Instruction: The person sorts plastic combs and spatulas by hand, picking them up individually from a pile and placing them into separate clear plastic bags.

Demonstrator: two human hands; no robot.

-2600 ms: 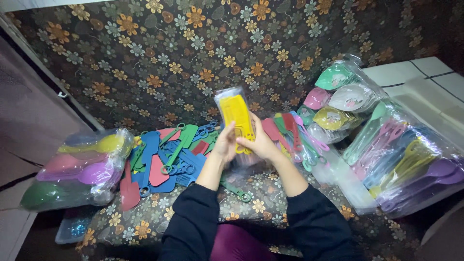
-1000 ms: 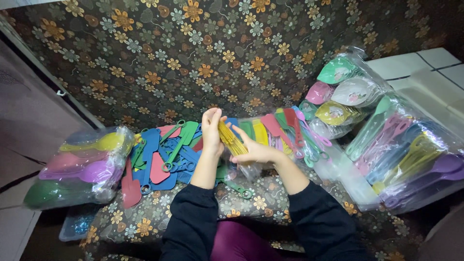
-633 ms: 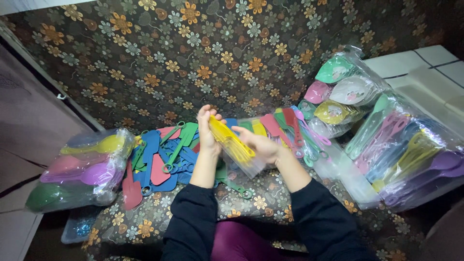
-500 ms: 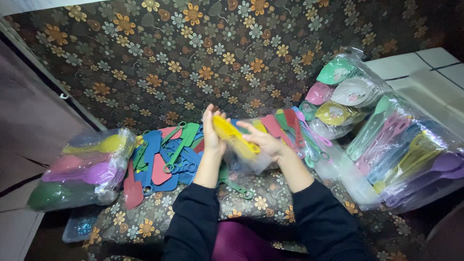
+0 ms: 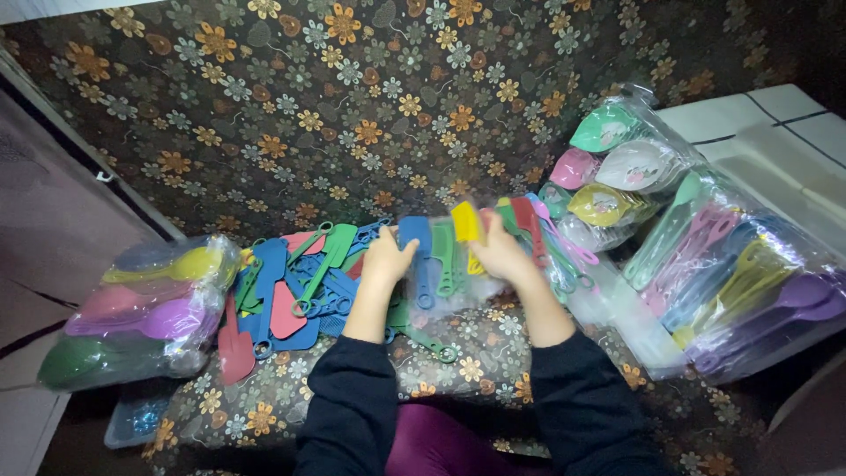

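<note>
My left hand point(image 5: 386, 259) and my right hand point(image 5: 500, 250) are down at the cushion, each on one side of a clear plastic packet of combs point(image 5: 438, 261). Blue and green combs show through the packet. A yellow comb point(image 5: 465, 221) sticks up at its right end, by my right fingers. My left fingers curl on the packet's left edge. The hands are motion-blurred. A loose pile of blue, red and green combs and small spades point(image 5: 304, 282) lies just left of my left hand.
A clear bag of big coloured spoons point(image 5: 145, 304) lies at the left. Bags of coloured scoops point(image 5: 617, 163) and long-handled utensils point(image 5: 749, 282) lie at the right. Red, pink and green utensils point(image 5: 546, 238) lie behind my right hand. The flowered cushion point(image 5: 476, 366) and backrest point(image 5: 352, 106) surround everything.
The yellow comb packet, held upright then tilted between my hands, has come down flat to the cushion among the other combs. Both hands dropped with it and moved apart.
</note>
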